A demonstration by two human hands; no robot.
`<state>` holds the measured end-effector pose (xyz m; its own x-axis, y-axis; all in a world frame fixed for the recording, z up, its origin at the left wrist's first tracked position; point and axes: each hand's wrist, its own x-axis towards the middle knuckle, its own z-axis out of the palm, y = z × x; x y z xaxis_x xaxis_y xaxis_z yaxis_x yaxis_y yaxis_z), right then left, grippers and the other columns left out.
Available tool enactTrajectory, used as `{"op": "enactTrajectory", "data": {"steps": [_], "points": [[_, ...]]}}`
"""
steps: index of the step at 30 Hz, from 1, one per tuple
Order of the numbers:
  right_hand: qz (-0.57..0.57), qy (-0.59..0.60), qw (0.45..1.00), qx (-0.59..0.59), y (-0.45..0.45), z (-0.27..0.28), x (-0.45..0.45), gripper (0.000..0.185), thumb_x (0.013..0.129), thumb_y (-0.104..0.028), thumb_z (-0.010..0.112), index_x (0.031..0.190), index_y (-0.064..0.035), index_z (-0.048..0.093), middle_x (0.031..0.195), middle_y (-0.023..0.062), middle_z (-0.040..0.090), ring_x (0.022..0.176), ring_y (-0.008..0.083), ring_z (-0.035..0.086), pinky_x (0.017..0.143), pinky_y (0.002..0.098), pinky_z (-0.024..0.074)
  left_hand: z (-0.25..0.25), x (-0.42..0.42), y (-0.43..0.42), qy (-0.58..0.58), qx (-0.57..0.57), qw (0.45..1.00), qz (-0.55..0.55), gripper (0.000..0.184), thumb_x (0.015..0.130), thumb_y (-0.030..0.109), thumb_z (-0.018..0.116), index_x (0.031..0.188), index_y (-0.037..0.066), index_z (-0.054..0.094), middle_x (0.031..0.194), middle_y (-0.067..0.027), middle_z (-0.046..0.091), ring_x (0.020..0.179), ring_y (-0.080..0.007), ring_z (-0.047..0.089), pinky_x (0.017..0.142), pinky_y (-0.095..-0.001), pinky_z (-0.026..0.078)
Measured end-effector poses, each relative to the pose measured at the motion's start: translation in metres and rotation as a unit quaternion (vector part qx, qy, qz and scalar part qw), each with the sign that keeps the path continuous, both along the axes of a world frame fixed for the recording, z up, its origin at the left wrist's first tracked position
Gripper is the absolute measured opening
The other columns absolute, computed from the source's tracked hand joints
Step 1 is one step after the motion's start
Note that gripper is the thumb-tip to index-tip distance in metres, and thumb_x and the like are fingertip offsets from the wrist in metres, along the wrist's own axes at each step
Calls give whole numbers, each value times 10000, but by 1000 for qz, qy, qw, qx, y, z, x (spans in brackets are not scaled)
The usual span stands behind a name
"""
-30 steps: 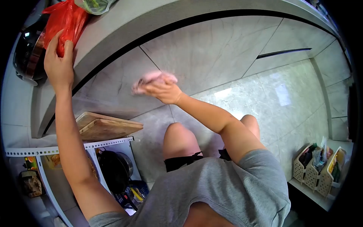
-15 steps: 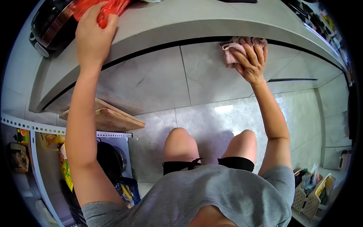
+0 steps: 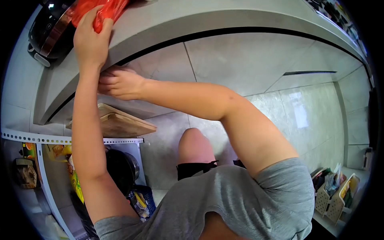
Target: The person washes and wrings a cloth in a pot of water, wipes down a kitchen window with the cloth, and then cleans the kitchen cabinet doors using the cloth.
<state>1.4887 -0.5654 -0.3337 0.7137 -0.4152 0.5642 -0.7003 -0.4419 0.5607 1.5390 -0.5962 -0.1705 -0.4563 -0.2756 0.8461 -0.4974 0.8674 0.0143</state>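
My left hand [image 3: 93,42] rests at the counter edge with fingers and thumb closed on a crumpled red plastic bag [image 3: 114,10]. Below it, my right hand [image 3: 120,83] is pressed against the grey tiled cabinet front [image 3: 224,60], just under the counter. Its fingers are bent and slightly blurred, partly behind my left forearm. The pink cloth seen in this hand half a second ago is now almost wholly hidden beneath the fingers.
A black cooker [image 3: 50,34] stands on the counter [image 3: 208,18] at left. Wooden boards [image 3: 128,126] lean below. A metal shelf [image 3: 52,139] holds a black pot [image 3: 120,170] and a blue basket [image 3: 146,200]. Cream baskets [image 3: 338,204] stand at lower right.
My right hand has swept left along the cabinet front, from the right side to beneath my left wrist. My left hand stays on the red bag; the view has shifted slightly.
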Motion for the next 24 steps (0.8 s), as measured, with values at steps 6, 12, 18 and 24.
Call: {"op": "enactTrajectory", "data": {"steps": [6, 12, 18, 24], "points": [[40, -157, 972, -169, 45, 7, -87, 324, 834, -199, 588, 1134, -273, 683, 1229, -98, 578, 1134, 79, 533, 729, 199, 519, 2, 0, 5, -17, -1, 1000, 9, 403, 893, 259, 608, 1243, 60, 626, 1206, -171, 639, 1101, -321, 612, 976, -369, 442], [-179, -114, 949, -233, 162, -2, -283, 358, 668, -427, 788, 1014, -358, 725, 915, -116, 583, 827, 100, 559, 728, 306, 428, -1, -3, 4, -15, -31, 999, 10, 409, 901, 288, 589, 1233, 52, 627, 1201, -167, 640, 1094, -327, 611, 972, -367, 445], [-246, -260, 900, -247, 251, 1, -394, 312, 776, -196, 722, 1067, -84, 719, 1063, 110, 651, 1043, 313, 555, 943, 414, 412, 1, -4, 7, -7, 5, 1000, 17, 419, 898, 310, 595, 1232, 59, 633, 1199, -165, 644, 1099, -324, 612, 971, -367, 447], [-198, -319, 881, -287, 184, -16, -305, 307, 669, -168, 641, 965, -95, 679, 1048, 147, 559, 1033, 336, 484, 860, 459, 398, 3, -6, 14, 12, 20, 999, 26, 369, 879, 242, 608, 1186, 42, 647, 1179, -183, 642, 1098, -352, 605, 976, -385, 448]]}}
